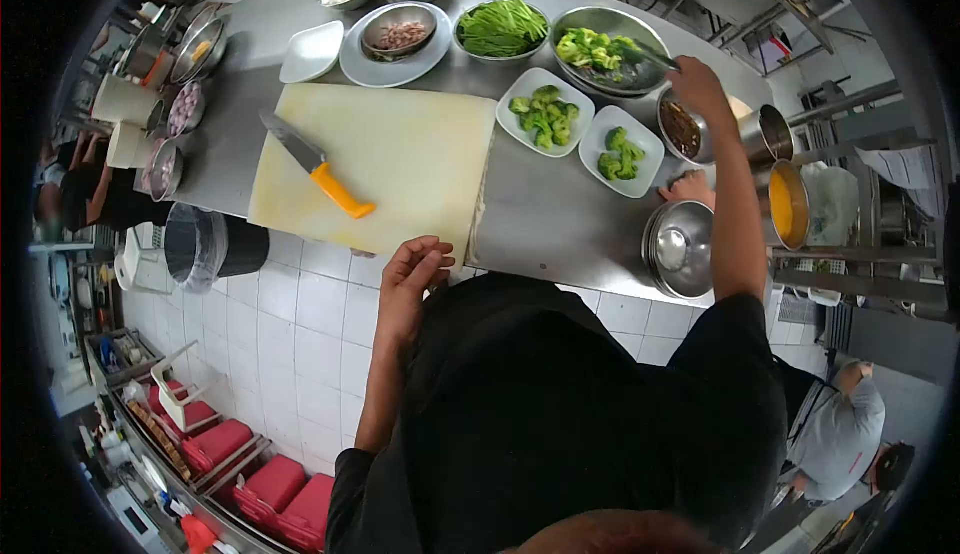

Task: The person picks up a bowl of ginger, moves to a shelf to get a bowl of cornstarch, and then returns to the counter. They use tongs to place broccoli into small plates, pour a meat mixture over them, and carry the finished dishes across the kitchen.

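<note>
My right hand (697, 84) reaches far over the steel counter (560, 219) and is closed on a metal utensil (645, 53) whose tip lies in a steel bowl of broccoli (598, 49). My left hand (415, 264) rests at the counter's near edge, fingers loosely curled, holding nothing. It sits just below a white cutting board (410, 149), on which an orange-handled knife (320, 169) lies. Two white plates of broccoli (545, 114) (622, 151) stand right of the board.
Another hand (688, 186) shows under my right arm by a stack of steel bowls (682, 246). A dark sauce bowl (681, 129), an orange sauce pot (788, 204), green stalks (502, 26), a lined bin (200, 244) and red crates (250, 464) surround me.
</note>
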